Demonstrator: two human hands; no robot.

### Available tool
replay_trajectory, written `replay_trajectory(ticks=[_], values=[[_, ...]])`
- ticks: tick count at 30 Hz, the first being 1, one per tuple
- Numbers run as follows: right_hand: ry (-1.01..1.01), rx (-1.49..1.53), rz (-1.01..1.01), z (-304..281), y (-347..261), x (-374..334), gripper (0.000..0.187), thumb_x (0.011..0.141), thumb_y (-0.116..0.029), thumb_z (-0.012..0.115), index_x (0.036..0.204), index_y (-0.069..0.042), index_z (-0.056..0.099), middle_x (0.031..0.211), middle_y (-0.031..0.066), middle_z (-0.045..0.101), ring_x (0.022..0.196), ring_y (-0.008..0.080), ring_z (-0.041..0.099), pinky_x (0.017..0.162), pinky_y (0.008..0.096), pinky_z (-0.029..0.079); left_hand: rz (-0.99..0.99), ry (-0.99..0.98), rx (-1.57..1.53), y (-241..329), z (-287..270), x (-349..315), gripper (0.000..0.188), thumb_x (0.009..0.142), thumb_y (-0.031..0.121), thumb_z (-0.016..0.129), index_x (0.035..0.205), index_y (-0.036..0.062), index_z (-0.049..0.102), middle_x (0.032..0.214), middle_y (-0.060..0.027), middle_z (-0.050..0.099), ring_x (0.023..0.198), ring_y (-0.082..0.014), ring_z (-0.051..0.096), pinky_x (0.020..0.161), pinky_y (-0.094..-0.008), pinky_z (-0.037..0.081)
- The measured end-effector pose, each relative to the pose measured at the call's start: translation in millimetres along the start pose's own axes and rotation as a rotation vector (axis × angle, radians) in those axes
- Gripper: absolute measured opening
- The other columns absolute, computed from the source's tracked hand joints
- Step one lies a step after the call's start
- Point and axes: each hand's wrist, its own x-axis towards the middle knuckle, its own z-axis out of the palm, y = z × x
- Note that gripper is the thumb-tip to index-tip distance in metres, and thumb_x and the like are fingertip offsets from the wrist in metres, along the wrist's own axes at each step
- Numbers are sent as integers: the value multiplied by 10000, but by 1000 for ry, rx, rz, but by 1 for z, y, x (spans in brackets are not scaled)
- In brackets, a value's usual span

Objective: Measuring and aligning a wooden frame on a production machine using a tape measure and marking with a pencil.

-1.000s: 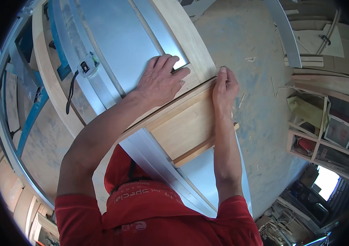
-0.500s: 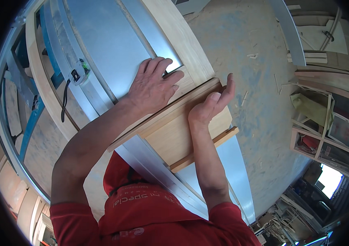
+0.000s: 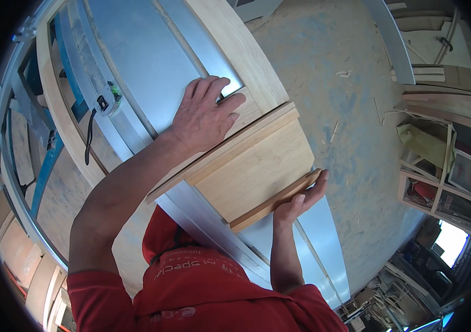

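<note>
the person's right hand (image 3: 300,206) is unclenched, cupped along the near wooden strip (image 3: 263,208) with its fingers by the strip's right end and its thumb laid against it; whether it presses or only touches, one cannot tell. the left hand (image 3: 205,113) is spread and loosely bent, resting over the cross-piece of a pale wooden frame (image 3: 243,50); no grasp shows there, though its underside is hidden.

the wooden panel (image 3: 263,166) lies between the two hands, just beyond the right and on the near side of the left. as far as can be judged, it is set against the far wooden rail (image 3: 230,149) along one long edge and meets the near strip along the other. its two short ends carry no strip. whether any joint is fastened does not show.

beyond the left hand, to its left, a tape measure (image 3: 107,99) sits on the metal surface (image 3: 147,66).

the nearest thing to a container is a wooden framework (image 3: 439,197), well to the right of the right hand. a red item (image 3: 422,190) shows within one opening, inside or behind it; a yellowish cloth (image 3: 426,143) hangs above.
</note>
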Motion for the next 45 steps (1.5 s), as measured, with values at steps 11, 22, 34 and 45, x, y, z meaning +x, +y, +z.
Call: replay_trajectory(ticks=[11,22,34,45], values=[[106,137,-38,-29,34,-16,943,1028,-640,495,1655,-14,172,1741,244,155,1612,382,163,1294,529,101,-12,-24,-8,-5,7,-5,381,945,251,721,1312,183,646,1433,-150,481,1384,-350,422,1180,-534,320],[5,63,-59,-27,-8,-35,893,1061,-619,459,1645,-1,183,1724,248,202,1600,378,195,1290,544,133,-19,13,-19,-7,-40,-43,429,903,265,716,1313,155,651,1418,-174,516,1371,-353,438,1138,-537,341],[-48,44,-3,-63,-99,-64,734,1058,-225,586,1640,-4,198,1697,229,291,1552,358,305,1255,530,229,-506,360,302,-98,-160,-182,580,897,328,793,1397,107,601,1342,-197,583,1175,-412,544,1001,-513,469],[-654,481,204,24,-228,-93,306,996,-9,651,1299,35,634,1205,154,729,1089,220,687,991,362,534,-353,78,-734,20,-205,-225,614,873,188,796,1401,41,519,1057,-205,687,942,-368,705,853,-428,562]])
